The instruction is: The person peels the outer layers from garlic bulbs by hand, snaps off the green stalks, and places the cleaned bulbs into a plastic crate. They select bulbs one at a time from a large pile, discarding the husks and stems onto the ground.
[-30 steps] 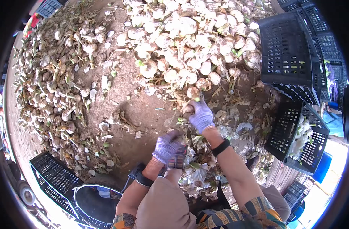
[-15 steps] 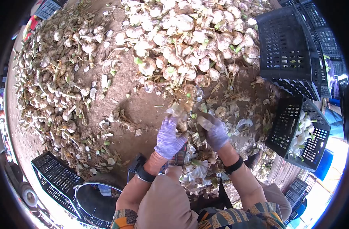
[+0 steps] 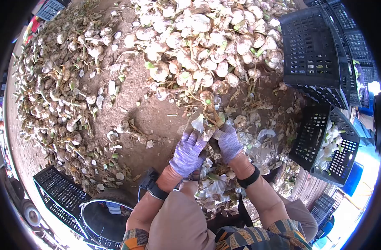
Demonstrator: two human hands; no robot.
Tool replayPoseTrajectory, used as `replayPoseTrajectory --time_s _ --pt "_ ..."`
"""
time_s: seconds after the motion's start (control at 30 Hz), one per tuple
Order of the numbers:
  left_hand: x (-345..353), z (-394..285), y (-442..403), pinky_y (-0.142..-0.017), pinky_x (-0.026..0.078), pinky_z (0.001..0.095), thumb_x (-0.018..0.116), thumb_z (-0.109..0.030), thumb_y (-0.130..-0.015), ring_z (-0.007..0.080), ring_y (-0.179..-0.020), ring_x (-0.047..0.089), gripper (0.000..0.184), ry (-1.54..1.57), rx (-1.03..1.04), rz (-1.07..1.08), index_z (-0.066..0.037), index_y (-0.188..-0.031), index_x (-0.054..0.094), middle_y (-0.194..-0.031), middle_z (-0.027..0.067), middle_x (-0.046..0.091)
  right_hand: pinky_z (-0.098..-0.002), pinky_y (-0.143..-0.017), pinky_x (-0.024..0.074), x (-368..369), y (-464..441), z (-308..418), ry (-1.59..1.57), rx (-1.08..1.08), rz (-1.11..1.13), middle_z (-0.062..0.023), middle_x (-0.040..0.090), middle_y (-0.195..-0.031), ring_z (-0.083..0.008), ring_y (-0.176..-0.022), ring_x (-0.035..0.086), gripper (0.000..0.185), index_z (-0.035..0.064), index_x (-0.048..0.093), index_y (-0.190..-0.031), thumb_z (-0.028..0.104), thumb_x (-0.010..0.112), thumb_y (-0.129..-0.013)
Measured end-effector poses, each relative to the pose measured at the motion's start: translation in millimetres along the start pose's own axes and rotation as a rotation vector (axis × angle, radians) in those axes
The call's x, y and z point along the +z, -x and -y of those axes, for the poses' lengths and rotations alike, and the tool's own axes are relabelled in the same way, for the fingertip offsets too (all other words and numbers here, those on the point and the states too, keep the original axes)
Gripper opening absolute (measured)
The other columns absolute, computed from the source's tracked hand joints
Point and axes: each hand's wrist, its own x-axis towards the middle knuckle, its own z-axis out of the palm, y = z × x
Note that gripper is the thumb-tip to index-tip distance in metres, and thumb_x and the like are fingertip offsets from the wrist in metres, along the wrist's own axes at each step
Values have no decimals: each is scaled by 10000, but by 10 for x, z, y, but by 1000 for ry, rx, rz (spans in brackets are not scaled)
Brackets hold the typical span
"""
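Observation:
My left hand (image 3: pixel 188 153), in a purple-white glove, has its fingers wrapped round a garlic bulb (image 3: pixel 207 134) that shows between the two hands. Beside it my right hand (image 3: pixel 229 143), gloved alike, pinches at the same bulb, its fingertips near the dry stem. A pale loose skin (image 3: pixel 198 122) stands up at my left fingertips. Just beyond the hands, another bulb (image 3: pixel 206 97) lies at the near edge of a large garlic pile (image 3: pixel 207 46). Peeled skins (image 3: pixel 215 185) lie below the hands.
A second garlic pile (image 3: pixel 53 91) spreads at the left. Black crates (image 3: pixel 311 46) stand at the right, and a lower crate (image 3: pixel 309 139) holds white garlic (image 3: pixel 330 143). At the lower left are a black crate (image 3: pixel 61 187) and a round black bucket (image 3: pixel 101 221).
My right hand has come back from the near edge of the pile to meet my left hand. My left hand has moved forward, and both now close round the bulb.

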Motion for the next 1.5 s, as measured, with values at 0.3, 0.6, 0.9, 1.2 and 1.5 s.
replayPoseTrajectory --time_s 0.3,0.6,0.9,1.2,1.5 --pt "8 -9 22 -733 469 426 631 -38 -591 337 -924 489 642 -141 25 86 -105 -1205 458 -977 142 503 -209 -511 409 -109 -71 -187 -189 -33 13 -11 576 -752 -85 -616 530 271 -7 563 -1030 88 601 -779" --pt "-51 1 -79 -652 492 271 655 -13 -653 167 -823 576 517 1938 -1053 -192 -15 -1131 458 -984 88 576 -240 -602 458 -71 97 58 109 -232 150 -70 617 -918 -116 -719 576 434 -21 479 -1174 65 620 -773" --pt "-197 -180 -157 -584 499 248 650 -218 -737 152 -716 592 400 1420 -1060 -202 -5 -1057 538 -888 76 601 -264 -624 481 -92 116 1 -110 78 124 -69 626 -845 -139 -705 590 319 -14 582 -1002 10 678 -698" --pt "-152 -118 -142 -469 444 260 527 -456 -824 162 -673 584 461 1632 -1371 -67 -62 -1064 534 -882 70 611 -254 -688 471 -118 163 166 495 -272 266 -42 649 -845 -83 -756 566 321 -22 612 -998 88 698 -710" --pt "-102 62 -24 -900 436 322 563 -446 -832 192 -1004 549 540 1674 -833 48 -16 -1149 482 -1067 102 566 -249 -785 449 -147 142 60 82 -87 301 -33 634 -968 -97 -863 561 322 7 601 -1048 66 675 -740"
